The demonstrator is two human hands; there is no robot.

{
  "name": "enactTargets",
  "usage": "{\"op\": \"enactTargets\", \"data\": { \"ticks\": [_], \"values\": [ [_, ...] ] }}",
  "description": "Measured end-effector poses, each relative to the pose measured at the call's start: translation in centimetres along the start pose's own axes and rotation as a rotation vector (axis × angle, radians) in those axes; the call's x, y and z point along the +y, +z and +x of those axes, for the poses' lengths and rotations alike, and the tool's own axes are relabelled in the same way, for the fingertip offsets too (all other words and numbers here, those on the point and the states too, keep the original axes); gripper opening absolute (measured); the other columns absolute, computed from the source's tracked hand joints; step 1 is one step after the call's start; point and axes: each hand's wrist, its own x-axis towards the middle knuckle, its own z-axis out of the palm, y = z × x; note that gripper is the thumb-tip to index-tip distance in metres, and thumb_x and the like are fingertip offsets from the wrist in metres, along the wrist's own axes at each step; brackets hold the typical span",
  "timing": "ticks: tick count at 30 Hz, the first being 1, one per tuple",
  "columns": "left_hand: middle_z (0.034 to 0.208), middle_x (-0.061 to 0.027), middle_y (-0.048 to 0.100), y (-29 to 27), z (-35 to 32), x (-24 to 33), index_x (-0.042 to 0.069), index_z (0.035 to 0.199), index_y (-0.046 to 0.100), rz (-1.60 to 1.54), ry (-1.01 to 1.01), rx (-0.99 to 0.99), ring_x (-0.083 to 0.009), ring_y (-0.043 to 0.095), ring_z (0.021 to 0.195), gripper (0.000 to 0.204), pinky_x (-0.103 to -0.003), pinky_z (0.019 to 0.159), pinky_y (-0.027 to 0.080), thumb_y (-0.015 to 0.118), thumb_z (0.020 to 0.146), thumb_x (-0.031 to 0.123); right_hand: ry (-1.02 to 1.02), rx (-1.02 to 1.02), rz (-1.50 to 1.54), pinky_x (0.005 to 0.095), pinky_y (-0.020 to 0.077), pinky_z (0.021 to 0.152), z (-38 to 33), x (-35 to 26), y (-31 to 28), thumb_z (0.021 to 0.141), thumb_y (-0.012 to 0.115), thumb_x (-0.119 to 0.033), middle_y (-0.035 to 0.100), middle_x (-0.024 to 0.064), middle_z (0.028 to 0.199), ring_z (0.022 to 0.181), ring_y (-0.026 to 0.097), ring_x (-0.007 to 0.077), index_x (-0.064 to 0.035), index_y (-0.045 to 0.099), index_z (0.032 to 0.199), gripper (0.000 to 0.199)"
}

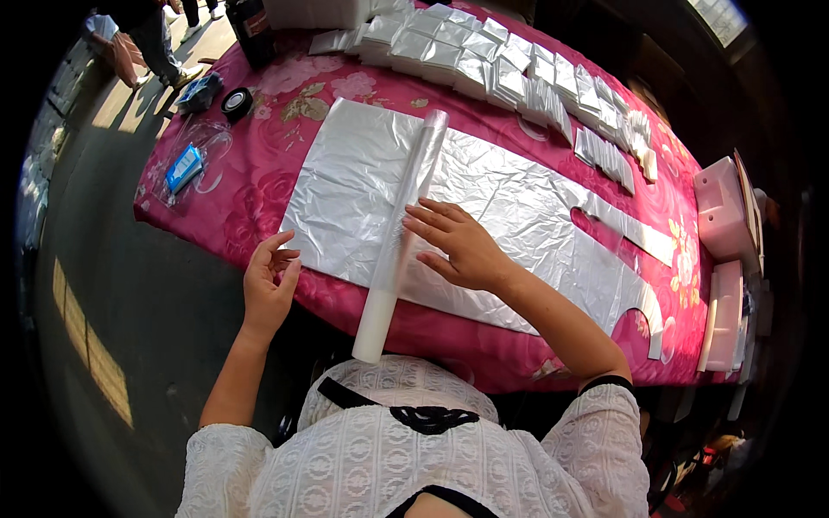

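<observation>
A large white plastic vest bag (509, 224) lies spread flat on the table, its handle cut-outs toward the right. Across its left part rests a long roll of clear plastic film (404, 220), whose near end sticks out past the table's front edge. My right hand (458, 242) is over the bag just right of the roll, fingers apart, the fingertips at the roll's side. My left hand (272, 281) hovers by the bag's lower left edge, fingers loosely curled and apart, with nothing visible in it.
Folded white bag stacks (449, 56) line the far side of the pink flowered tablecloth (250, 207). At the left are a blue packet (183, 169), a roll of black tape (237, 104) and a dark bottle (250, 30). Pink boxes (724, 211) stand at the right. People's legs (151, 47) show far left.
</observation>
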Motion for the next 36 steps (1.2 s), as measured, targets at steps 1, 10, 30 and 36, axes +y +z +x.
{"op": "enactTargets", "data": {
  "ticks": [1, 10, 30, 36],
  "values": [
    [0.112, -0.0073, 0.052, -0.2, -0.6, -0.1, 0.001, 0.119, 0.05, 0.0, -0.035, -0.01, -0.012, 0.055, 0.093, 0.038, -0.023, 0.078, 0.046, 0.055, 0.081, -0.004, -0.014, -0.092, -0.097, 0.0442, 0.0228, 0.106, 0.2, 0.9, 0.9, 0.088, 0.047, -0.038, 0.038, 0.0109, 0.138, 0.131, 0.028, 0.0299, -0.0098, 0.043, 0.13, 0.051],
    [0.122, -0.0183, 0.043, -0.4, -4.5, 1.8, 0.0, 0.127, 0.038, 0.435, -0.149, -0.089, -0.0288, 0.052, 0.103, 0.066, -0.037, 0.084, 0.044, 0.07, 0.074, 0.022, -0.091, -0.166, -0.089, 0.0458, 0.0167, 0.108, 15.2, -2.9, 7.9, 0.085, 0.049, -0.034, 0.041, 0.0121, 0.135, 0.131, 0.026, 0.0304, -0.0073, 0.046, 0.127, 0.051],
    [0.091, -0.0089, 0.059, 6.4, -1.6, 4.3, -0.001, 0.124, 0.044, -0.44, -0.522, -0.508, -0.0141, 0.06, 0.072, 0.061, -0.029, 0.063, 0.051, 0.067, 0.072, 0.021, 0.537, 0.61, 1.643, 0.0309, 0.0496, 0.072, 8.7, -3.7, -1.3, 0.074, 0.067, -0.024, 0.055, 0.0065, 0.085, 0.076, 0.057, 0.0147, 0.0014, 0.032, 0.123, 0.065],
    [0.084, -0.0095, 0.058, 8.6, -1.4, 5.7, -0.008, 0.118, 0.045, -1.081, -0.779, -0.86, -0.0148, 0.059, 0.065, 0.072, -0.028, 0.06, 0.05, 0.072, 0.067, 0.034, 0.378, 0.68, 1.939, 0.0309, 0.0489, 0.069, 4.7, -3.9, -2.2, 0.072, 0.068, -0.025, 0.055, 0.0059, 0.081, 0.073, 0.056, 0.0136, 0.0023, 0.032, 0.12, 0.066]
  ]
}}
